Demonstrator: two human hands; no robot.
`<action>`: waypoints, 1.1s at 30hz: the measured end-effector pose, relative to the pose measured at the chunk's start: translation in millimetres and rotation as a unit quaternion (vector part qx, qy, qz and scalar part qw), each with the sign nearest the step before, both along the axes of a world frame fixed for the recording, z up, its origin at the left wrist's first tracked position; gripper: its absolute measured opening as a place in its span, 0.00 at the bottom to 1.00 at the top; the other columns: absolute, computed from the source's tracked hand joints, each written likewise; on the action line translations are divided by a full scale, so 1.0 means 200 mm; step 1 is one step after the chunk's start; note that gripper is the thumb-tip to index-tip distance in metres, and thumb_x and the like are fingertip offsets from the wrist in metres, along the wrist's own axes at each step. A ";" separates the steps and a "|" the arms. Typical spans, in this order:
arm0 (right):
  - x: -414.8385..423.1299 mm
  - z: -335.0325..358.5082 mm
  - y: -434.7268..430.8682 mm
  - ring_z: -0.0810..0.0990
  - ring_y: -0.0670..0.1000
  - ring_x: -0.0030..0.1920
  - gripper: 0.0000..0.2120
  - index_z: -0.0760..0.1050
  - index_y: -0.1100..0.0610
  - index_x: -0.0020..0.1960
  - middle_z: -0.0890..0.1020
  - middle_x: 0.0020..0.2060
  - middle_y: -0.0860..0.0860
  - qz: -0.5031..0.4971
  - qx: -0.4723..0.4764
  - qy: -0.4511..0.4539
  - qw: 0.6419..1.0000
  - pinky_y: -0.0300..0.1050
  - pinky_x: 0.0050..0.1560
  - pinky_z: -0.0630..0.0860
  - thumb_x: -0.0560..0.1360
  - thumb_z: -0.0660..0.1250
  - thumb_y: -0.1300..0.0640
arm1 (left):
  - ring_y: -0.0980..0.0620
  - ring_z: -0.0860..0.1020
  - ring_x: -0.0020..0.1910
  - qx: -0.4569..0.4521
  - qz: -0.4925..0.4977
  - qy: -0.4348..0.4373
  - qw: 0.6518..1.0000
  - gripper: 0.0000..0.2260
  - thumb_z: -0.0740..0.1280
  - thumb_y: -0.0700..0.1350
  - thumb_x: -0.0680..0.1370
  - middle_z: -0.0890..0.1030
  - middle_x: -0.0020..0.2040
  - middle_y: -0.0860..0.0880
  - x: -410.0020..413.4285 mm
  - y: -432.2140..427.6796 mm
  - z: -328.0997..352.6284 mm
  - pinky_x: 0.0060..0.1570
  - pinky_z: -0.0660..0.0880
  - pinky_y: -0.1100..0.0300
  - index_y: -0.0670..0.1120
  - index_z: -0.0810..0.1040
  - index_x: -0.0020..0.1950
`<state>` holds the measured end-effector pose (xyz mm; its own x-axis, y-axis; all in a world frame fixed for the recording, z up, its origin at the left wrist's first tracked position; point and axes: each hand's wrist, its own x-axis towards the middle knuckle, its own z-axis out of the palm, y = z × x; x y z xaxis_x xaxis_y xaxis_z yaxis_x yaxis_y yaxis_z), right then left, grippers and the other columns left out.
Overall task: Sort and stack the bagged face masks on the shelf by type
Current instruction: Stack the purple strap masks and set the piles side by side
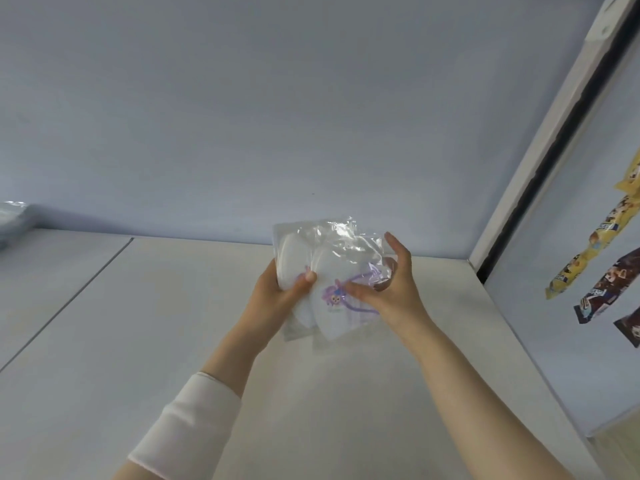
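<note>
Wall point(277, 116): pale blue-grey, filling the upper frame, running down to the surface at mid-frame.
Frame post point(540, 161): white with a dark strip, slanting along the right side.
Yellow snack packets point(595, 237): hanging in a strip at right edge.
Dark snack packets point(602, 292): hanging just below the yellow ones, print blurred.
</note>
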<state>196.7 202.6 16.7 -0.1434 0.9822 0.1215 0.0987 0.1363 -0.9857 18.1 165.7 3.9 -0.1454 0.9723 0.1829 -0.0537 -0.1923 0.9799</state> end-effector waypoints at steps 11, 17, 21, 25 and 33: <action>-0.04 -0.04 -0.09 0.72 0.41 0.63 0.27 0.61 0.44 0.65 0.72 0.63 0.46 0.074 0.047 -0.029 0.996 0.37 0.66 0.67 0.68 0.62 0.58 | 0.71 0.78 0.48 0.040 0.011 0.115 0.992 0.18 0.74 0.37 0.70 0.82 0.49 0.61 -0.06 -0.05 0.00 0.47 0.73 0.74 0.55 0.74 0.54; -0.07 -0.15 -0.13 0.72 0.43 0.63 0.27 0.62 0.54 0.67 0.74 0.60 0.47 0.068 0.041 -0.005 0.997 0.41 0.69 0.66 0.68 0.63 0.59 | 0.80 0.65 0.59 0.053 0.031 0.134 0.989 0.32 0.72 0.41 0.73 0.65 0.64 0.65 0.00 -0.10 -0.12 0.54 0.63 0.81 0.50 0.59 0.70; -0.11 -0.15 -0.11 0.74 0.35 0.55 0.25 0.63 0.52 0.62 0.75 0.54 0.43 0.060 0.014 0.058 0.996 0.27 0.56 0.70 0.66 0.62 0.60 | 0.69 0.69 0.63 0.040 0.051 0.067 0.996 0.33 0.71 0.51 0.68 0.69 0.65 0.59 0.03 -0.09 -0.14 0.59 0.67 0.75 0.51 0.62 0.69; -0.13 -0.17 -0.10 0.73 0.44 0.58 0.23 0.64 0.55 0.61 0.75 0.53 0.46 0.048 0.004 0.047 0.998 0.35 0.60 0.69 0.66 0.62 0.59 | 0.58 0.72 0.65 0.041 0.033 0.045 0.998 0.31 0.70 0.54 0.68 0.73 0.65 0.51 0.03 -0.09 -0.17 0.62 0.70 0.66 0.48 0.66 0.69; -0.22 -0.14 -0.08 0.75 0.33 0.42 0.12 0.67 0.54 0.52 0.76 0.45 0.47 0.045 0.032 -0.011 0.998 0.24 0.44 0.69 0.75 0.63 0.68 | 0.62 0.77 0.36 0.033 0.124 0.038 0.991 0.04 0.69 0.43 0.74 0.79 0.39 0.53 -0.02 -0.09 -0.08 0.38 0.74 0.67 0.48 0.74 0.44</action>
<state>151.7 186.0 -12.2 -0.2336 0.9557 0.1790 0.1040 0.2076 -0.9727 13.8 147.8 -12.5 -0.3619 0.8941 0.2637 0.0757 -0.2538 0.9643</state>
